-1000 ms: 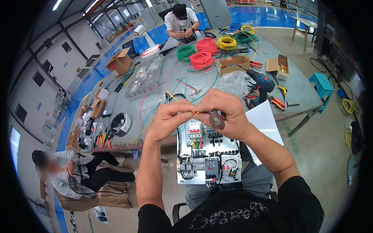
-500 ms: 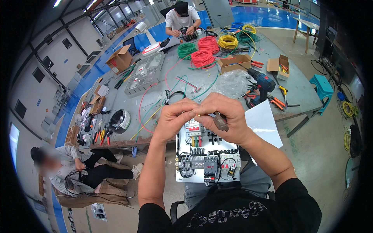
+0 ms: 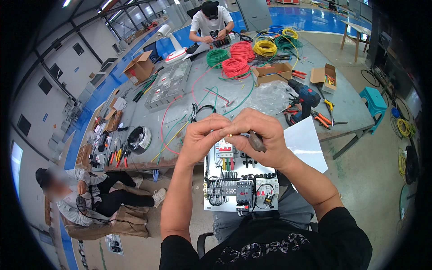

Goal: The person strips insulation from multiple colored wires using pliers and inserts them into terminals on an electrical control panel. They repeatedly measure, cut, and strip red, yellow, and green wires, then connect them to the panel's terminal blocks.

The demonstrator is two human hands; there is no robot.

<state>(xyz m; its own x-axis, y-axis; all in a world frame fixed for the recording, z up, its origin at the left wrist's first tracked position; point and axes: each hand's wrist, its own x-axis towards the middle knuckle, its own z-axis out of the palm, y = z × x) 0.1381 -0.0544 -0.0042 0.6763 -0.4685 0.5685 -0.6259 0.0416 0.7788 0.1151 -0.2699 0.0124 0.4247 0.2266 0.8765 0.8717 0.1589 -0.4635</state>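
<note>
A: What is shown held above the panel?

B: A small yellow-tipped wire end (image 3: 230, 134) is pinched between the closed fingertips of the left hand (image 3: 204, 137) and the right hand (image 3: 261, 135); a dark tool handle (image 3: 256, 141) is also gripped in the right hand. Both are raised just over the white control panel (image 3: 240, 180), which rests on the lap.

A: What risk is judged?

B: The wire end may be dropped among the panel's wiring if the pinch is loosened, and the unsecured panel may be tipped off the lap.
</note>
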